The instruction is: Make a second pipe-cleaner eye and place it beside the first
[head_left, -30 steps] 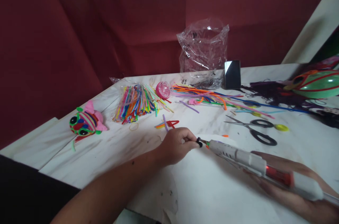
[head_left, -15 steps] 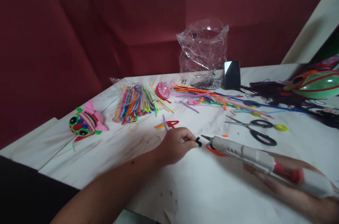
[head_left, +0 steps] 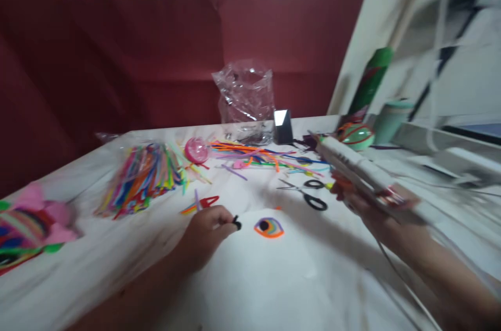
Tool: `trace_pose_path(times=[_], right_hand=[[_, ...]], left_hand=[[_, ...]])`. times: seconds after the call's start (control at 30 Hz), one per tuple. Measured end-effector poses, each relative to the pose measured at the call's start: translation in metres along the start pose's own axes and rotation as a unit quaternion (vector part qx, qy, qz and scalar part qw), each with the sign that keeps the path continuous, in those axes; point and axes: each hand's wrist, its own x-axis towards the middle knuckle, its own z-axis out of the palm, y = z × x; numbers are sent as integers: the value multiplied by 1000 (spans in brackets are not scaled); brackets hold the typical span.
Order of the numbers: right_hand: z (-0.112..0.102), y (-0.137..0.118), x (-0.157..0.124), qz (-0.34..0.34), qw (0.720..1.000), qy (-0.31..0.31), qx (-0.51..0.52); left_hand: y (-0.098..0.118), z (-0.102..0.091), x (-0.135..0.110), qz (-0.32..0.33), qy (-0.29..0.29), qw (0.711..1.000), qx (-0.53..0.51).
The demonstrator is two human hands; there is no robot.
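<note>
My left hand (head_left: 211,229) pinches a small curled black piece of pipe cleaner (head_left: 237,223) between thumb and fingertips, above the table. To its right, on a white sheet (head_left: 274,279), lies an eye shape (head_left: 269,227) of pipe cleaner with an orange and purple rim and a black centre. My right hand (head_left: 368,205) is wrapped round a white glue gun (head_left: 352,164), raised at the right with its nozzle pointing up and left. A cord trails down from it. Black-handled scissors (head_left: 309,196) lie partly open between the hands, beyond the sheet.
A bundle of coloured pipe cleaners (head_left: 146,179) lies in a clear bag at the left, near a colourful fish craft (head_left: 35,221). Behind are a pink ball (head_left: 197,150), loose pipe cleaners (head_left: 250,151), a plastic bag (head_left: 246,96) and a dark phone-like block (head_left: 283,127).
My right hand has lifted the glue gun up and away to the right, uncovering the eye shape. My left hand still pinches the black piece. The view has turned right.
</note>
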Motion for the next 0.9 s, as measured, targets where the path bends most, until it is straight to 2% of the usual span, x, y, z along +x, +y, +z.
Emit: trace_pose_path(times=[0.07,0.1,0.2,0.33,0.43,0.73,0.83,0.9], right_hand=[[-14,16,17,-31,994,61,-87],[-19,26,23,-63,989,57,-122],[-24,60,33,-115,977,-52,-172],[-10,102,32,-130,966,-127,-181],[-3,120,31,-143,958,-176,-178],[-18,128,29,-124,948,-242,-163],[-22,142,22,-103,958,-228,-142],[-24,155,23,-38,972,-187,-138]], left_hand=[[0,-2,3,-15,7,1000,-4],[0,-3,4,-24,6,1000,-5],[1,-2,4,-45,11,999,-26],[2,0,3,-54,21,997,-48],[2,-1,3,-53,18,997,-53],[-1,-3,1,-46,15,996,-78],[-1,0,0,-51,19,993,-102],[-2,2,-1,-51,12,992,-119]])
